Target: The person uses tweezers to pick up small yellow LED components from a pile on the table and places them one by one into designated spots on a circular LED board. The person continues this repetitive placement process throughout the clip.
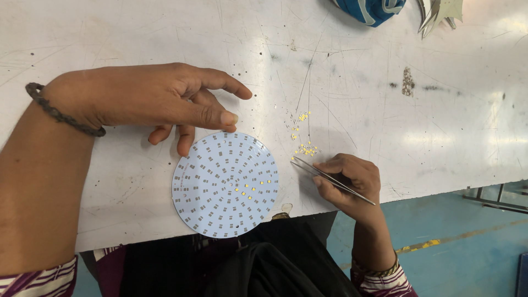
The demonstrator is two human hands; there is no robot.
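Observation:
A round white circuit board (225, 184) with rings of small grey pads lies on the scratched white table (137, 38). A few tiny yellow chips sit on the board near its middle right. My left hand (154, 102) rests on the table just above the board, fingertips touching its top edge. My right hand (347, 179) holds thin metal tweezers (330, 179), whose tips point left toward a scatter of tiny yellow chips (303, 147) on the table to the right of the board.
A blue object (371, 10) and a shiny metal piece (437, 14) lie at the table's far edge. The table's near edge runs just below the board, over my dark lap. Blue floor (467, 242) shows at the lower right.

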